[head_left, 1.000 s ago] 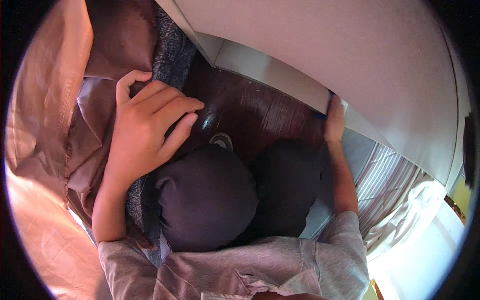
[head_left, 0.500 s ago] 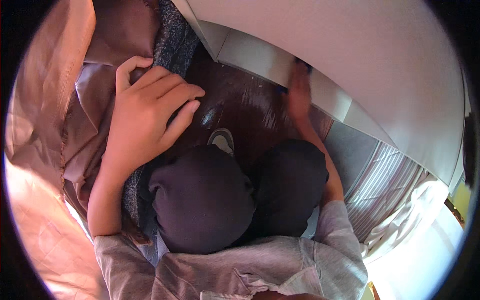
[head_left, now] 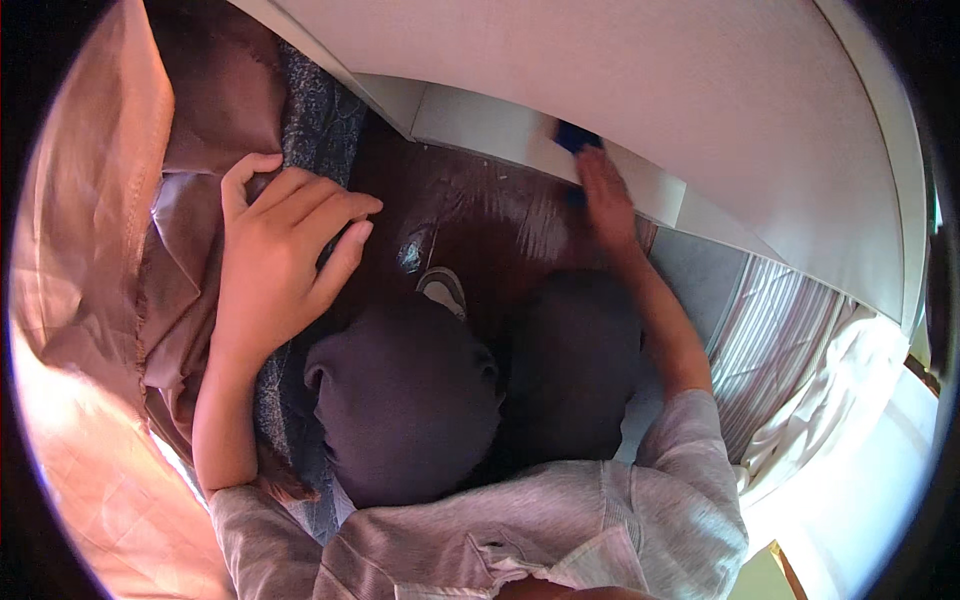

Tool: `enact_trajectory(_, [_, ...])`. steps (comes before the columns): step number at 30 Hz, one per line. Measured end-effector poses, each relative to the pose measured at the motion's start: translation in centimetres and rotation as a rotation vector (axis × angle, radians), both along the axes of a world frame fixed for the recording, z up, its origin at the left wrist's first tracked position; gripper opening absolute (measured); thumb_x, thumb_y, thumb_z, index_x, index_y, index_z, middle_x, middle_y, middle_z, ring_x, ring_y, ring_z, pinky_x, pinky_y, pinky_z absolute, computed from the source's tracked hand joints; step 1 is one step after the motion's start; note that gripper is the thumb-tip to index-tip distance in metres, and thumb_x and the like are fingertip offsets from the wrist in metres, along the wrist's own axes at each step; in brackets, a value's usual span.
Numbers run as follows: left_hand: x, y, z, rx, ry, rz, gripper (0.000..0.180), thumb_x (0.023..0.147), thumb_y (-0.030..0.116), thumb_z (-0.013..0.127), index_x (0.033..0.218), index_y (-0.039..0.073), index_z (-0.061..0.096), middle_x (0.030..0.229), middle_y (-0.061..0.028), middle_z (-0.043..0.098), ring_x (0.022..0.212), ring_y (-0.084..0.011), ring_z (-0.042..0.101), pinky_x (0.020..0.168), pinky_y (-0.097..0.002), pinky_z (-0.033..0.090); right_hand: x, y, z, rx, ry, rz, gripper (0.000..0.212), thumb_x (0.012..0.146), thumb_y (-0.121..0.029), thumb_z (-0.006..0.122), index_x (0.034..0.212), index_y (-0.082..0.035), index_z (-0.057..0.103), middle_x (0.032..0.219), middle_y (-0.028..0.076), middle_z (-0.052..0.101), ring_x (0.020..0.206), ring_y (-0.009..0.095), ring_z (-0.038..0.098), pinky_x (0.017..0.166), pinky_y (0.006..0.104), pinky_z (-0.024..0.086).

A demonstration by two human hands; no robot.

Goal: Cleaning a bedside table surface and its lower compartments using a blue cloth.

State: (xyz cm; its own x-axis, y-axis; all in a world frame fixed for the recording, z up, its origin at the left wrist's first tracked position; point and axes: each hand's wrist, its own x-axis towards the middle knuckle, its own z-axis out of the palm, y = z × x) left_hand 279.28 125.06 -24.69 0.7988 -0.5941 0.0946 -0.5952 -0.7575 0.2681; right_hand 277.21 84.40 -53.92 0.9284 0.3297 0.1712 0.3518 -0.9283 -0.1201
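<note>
My left hand (head_left: 280,235) is open and empty, its fingers spread and bent, over brown fabric (head_left: 187,260) and the edge of a dark blue patterned cover (head_left: 315,112). My right hand (head_left: 608,195) reaches forward to the pale base panel (head_left: 480,125) low under the white furniture front. A dark blue cloth-like piece (head_left: 577,137) shows beyond its fingertips, and more blue shows beside the palm. The hand presses this piece along the panel. Motion blur and the hand itself hide the grip and the rest of the piece.
The large white furniture front (head_left: 640,70) overhangs my right hand. Dark reddish-brown flooring (head_left: 470,200) with worn streaks lies below. My knees (head_left: 400,400) and one shoe (head_left: 442,290) are close in front. A striped cloth (head_left: 775,345) and white fabric (head_left: 820,410) are at the right.
The blue piece shows more beyond my right fingertips, which have shifted slightly along the panel. My view has turned a little; my left hand keeps its pose on the fabric.
</note>
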Motion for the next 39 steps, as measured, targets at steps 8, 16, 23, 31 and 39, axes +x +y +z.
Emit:
enact_trajectory(8, [0.2, -0.3, -0.7, 0.052, -0.033, 0.0, 0.014, 0.087, 0.014, 0.068, 0.099, 0.01, 0.073, 0.091, -0.0039, 0.069, 0.093, -0.021, 0.063, 0.106, -0.0441, 0.03, -4.2, -7.3, 0.6, -0.158, -0.006, -0.337, 0.086, 0.075, 0.006, 0.069, 0.153, -0.007, 0.035, 0.16, 0.012, 0.033, 0.147, 0.031, 0.032, 0.121, 0.0409, 0.031])
enact_trajectory(16, [-0.1, -0.1, 0.1, 0.057, -0.064, 0.004, 0.01, 0.086, 0.016, 0.068, 0.095, 0.012, 0.071, 0.087, -0.0014, 0.067, 0.091, -0.019, 0.061, 0.103, -0.0421, 0.032, -2.2, 1.0, 1.2, 0.22, 0.066, -0.336, 0.093, 0.07, 0.004, 0.075, 0.153, -0.006, 0.033, 0.161, 0.011, 0.031, 0.149, 0.033, 0.028, 0.121, 0.0428, 0.029])
enact_trajectory(23, [0.0, -0.3, 0.2, 0.07, -0.077, -0.012, 0.011, 0.086, 0.014, 0.068, 0.097, 0.011, 0.071, 0.087, -0.0017, 0.067, 0.092, -0.019, 0.062, 0.104, -0.0423, 0.031, 3.2, 7.7, 0.0, -0.006, -0.005, -0.008, 0.07, 0.087, -0.002, 0.054, 0.154, -0.01, 0.034, 0.162, 0.008, 0.03, 0.148, 0.028, 0.033, 0.123, 0.044, 0.024])
enact_trajectory(31, [-0.2, 1.6, 0.1, -0.127, -0.135, -0.221, 0.018, 0.078, 0.007, 0.071, 0.095, 0.006, 0.071, 0.083, -0.006, 0.065, 0.082, -0.023, 0.063, 0.092, -0.0427, 0.045, -8.9, -6.0, 2.0, 0.172, -0.165, -0.574, 0.061, 0.086, 0.0, 0.049, 0.147, -0.006, 0.045, 0.145, 0.018, 0.052, 0.135, 0.036, 0.048, 0.115, 0.0453, 0.036])
enact_trajectory(39, [-0.4, 0.8, -0.4, -0.053, -0.109, -0.106, 0.017, 0.075, 0.005, 0.073, 0.091, 0.006, 0.068, 0.071, -0.0066, 0.058, 0.074, -0.0247, 0.06, 0.085, -0.0405, 0.048, -12.2, -3.0, 12.3, 0.644, 0.008, -0.935, 0.051, 0.083, 0.004, 0.06, 0.133, -0.002, 0.06, 0.119, 0.016, 0.068, 0.106, 0.029, 0.067, 0.096, 0.0361, 0.05])
